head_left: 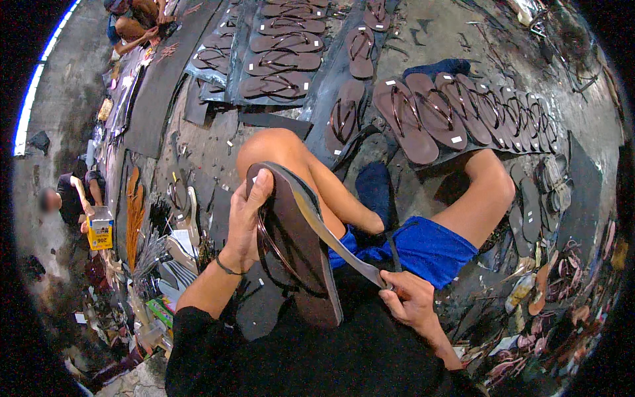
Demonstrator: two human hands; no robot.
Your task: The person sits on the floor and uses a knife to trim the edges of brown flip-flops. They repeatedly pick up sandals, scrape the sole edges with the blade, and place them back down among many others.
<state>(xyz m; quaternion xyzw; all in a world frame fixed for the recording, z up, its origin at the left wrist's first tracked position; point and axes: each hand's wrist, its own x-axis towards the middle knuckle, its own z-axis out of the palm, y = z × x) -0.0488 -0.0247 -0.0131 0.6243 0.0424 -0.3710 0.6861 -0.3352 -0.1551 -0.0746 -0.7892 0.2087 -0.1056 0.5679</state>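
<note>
A dark brown flip-flop (286,206) with shiny brown straps is tilted up in front of my chest. My left hand (245,215) is closed round its toe end, thumb on the upper face. From that toe end a long, bendy grey and tan strip (333,242) runs along the right side of the sole. Its lower end is pinched in my right hand (411,299), standing away from the sole there. Whether the strip is still joined at the toe, I cannot tell. Another dark sole (261,308) lies below my left wrist.
Rows of brown flip-flops (284,63) lie on dark sheets ahead, and an overlapping row (420,122) is at the right. Offcuts (569,278) litter the right side. Strips and tools (135,212) lie at the left. A person (79,195) holds a yellow box (100,228); another (139,23) works at the far left.
</note>
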